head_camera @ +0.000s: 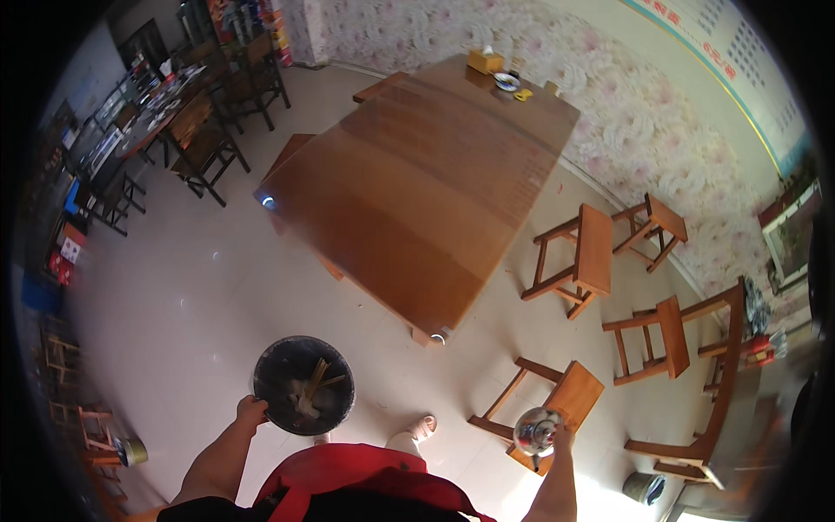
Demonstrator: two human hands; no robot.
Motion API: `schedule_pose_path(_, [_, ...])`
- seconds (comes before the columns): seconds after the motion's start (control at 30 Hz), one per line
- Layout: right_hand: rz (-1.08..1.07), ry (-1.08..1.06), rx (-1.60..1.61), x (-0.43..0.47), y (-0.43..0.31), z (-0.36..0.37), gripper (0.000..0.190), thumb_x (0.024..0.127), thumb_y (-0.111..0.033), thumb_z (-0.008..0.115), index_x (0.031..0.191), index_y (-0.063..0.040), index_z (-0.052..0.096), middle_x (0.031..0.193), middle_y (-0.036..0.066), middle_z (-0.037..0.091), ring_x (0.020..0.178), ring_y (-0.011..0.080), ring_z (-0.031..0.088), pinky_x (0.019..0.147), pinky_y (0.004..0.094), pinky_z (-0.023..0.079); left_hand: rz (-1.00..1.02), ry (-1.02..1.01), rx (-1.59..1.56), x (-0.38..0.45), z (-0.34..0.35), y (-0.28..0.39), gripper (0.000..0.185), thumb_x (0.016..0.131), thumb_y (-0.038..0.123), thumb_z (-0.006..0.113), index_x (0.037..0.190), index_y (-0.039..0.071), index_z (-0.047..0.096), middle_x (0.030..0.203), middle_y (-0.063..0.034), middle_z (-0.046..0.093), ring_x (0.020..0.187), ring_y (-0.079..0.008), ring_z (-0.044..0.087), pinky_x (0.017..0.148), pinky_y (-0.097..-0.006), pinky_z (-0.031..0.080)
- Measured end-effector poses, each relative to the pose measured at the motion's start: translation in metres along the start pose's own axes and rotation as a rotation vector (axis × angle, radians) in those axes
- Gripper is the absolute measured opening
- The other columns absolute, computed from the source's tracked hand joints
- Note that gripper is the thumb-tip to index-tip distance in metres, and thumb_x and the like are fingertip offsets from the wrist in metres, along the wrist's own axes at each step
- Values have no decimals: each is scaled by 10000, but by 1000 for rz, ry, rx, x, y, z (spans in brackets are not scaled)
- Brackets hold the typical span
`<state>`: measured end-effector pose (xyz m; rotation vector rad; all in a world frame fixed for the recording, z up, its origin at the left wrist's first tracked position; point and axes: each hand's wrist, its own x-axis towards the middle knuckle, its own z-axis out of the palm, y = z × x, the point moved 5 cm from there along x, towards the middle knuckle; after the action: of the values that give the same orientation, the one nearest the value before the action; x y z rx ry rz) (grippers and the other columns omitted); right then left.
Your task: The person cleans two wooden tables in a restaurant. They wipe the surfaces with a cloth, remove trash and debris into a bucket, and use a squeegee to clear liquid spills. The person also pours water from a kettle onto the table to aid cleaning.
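Observation:
My left hand [252,412] grips the rim of a round dark bin [264,385], held to the left of my red apron. Inside the bin lie used disposable chopsticks [318,377] and crumpled pale waste [305,406]. At the right, my right hand [562,436] is closed around the handle side of a shiny metal teapot [536,430]; its fingers are partly hidden. The teapot is seen above a wooden stool [575,391]. Ahead stands a large wooden table [404,189], bearing a tissue box [485,62], a bowl [506,81] and a small yellow item [523,95] at its far end.
Several wooden stools [593,251] stand right of the table, near the floral wall. A metal-coloured bin [642,488] is on the floor at the lower right. Dark chairs [202,153] surround a cluttered table [153,121] at the upper left. More stools [94,427] are at the far left.

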<state>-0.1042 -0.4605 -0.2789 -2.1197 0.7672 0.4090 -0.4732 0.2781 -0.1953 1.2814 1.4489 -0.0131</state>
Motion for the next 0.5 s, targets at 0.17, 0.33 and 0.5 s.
schedule_pose_path(0.17, [53, -181, 48, -108, -47, 86, 225, 822, -202, 525, 891, -3, 603, 563, 77, 541, 455, 167, 538, 412, 290, 431, -42, 130, -140, 7, -86, -27, 245, 683, 53, 547, 921, -5, 529, 813, -118, 558, 703, -248, 602, 600, -378, 553])
schedule_pose_path(0.33, [-71, -233, -43, -199, -102, 168, 205, 829, -155, 510, 892, 20, 598, 602, 92, 542, 472, 187, 535, 423, 297, 447, -23, 240, -158, 38, -178, -52, 227, 672, 70, 540, 882, -15, 546, 790, -111, 553, 645, -227, 588, 536, -348, 541])
schedule_pose_path(0.5, [-111, -381, -146, -253, -148, 281, 215, 821, -166, 546, 882, 34, 596, 640, 93, 552, 503, 188, 542, 453, 305, 466, 25, 369, -232, 52, -270, -58, 191, 660, 75, 542, 821, -26, 548, 733, -101, 543, 616, -219, 578, 505, -331, 527])
